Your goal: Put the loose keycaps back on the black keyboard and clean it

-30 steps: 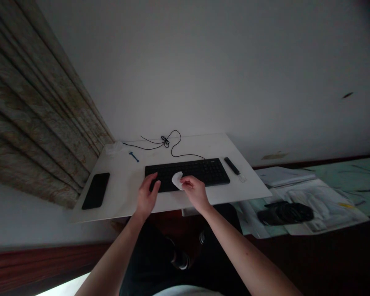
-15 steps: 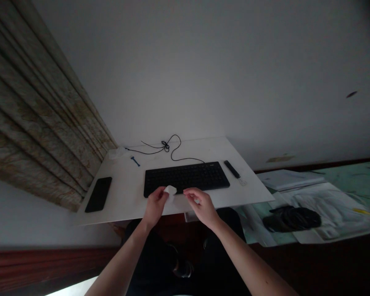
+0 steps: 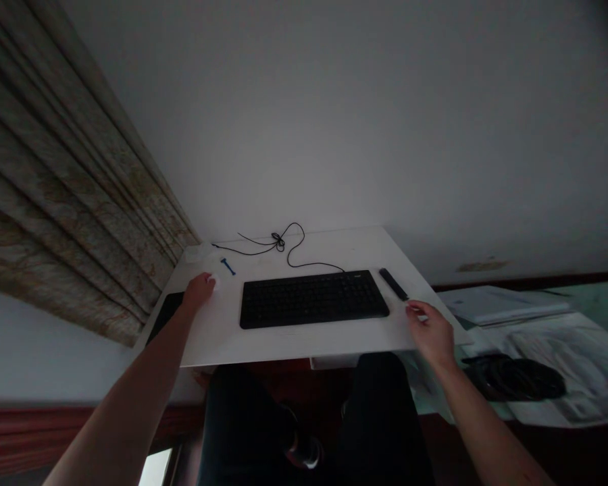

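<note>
At the left end of the worktop (image 3: 294,344), the left hand (image 3: 198,293) is resting its loose, curled grip on a white tissue (image 3: 211,277), though I cannot tell whether it is holding it, and a blue plastic piece (image 3: 228,266) is lying just beside. Near the right edge, the right hand (image 3: 430,334) is narrowing its grip, perhaps on something small and pale, close to a slim black device (image 3: 394,284), while the black keyboard (image 3: 311,299) is lying untouched between the hands.

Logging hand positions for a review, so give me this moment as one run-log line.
left hand: over white tabletop, beside blue plastic piece | right hand: near black bar | black keyboard: hands off
</note>
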The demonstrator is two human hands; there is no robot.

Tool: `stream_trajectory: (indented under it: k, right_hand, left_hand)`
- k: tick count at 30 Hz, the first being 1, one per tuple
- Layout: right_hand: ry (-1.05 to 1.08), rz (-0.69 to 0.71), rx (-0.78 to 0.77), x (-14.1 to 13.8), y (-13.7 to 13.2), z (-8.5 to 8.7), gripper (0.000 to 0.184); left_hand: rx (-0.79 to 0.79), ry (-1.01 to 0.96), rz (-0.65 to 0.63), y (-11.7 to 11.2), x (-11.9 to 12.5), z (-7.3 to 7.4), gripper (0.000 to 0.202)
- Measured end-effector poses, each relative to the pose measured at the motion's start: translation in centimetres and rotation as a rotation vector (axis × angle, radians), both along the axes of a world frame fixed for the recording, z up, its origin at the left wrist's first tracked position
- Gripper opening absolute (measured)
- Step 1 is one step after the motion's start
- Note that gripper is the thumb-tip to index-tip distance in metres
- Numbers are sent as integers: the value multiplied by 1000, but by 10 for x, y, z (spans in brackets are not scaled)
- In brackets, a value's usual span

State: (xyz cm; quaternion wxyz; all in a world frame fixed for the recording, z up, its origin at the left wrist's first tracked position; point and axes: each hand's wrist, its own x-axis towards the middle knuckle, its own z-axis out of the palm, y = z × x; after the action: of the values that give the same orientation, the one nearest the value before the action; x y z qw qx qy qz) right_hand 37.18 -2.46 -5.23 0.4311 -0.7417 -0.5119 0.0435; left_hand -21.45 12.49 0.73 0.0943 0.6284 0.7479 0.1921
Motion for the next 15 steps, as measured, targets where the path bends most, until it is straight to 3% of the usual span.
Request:
stream_trajectory:
  k: [5,8,12,15]
  right_hand:
    - [-172,9,38,18,22,-2,42]
    - [-224,6,-30,26,41,-9,50]
    - [-240,13,-173,31,62,-15,55]
    - [-195,6,-186,30,69,-15,47]
  left_hand:
    - [49,26,64,19,3,-11,44]
    - [108,75,54,22,12,-17,51]
    - [203,144,-111,23,25,-25,48]
    - [162,166,-243,25,33,-31,38]
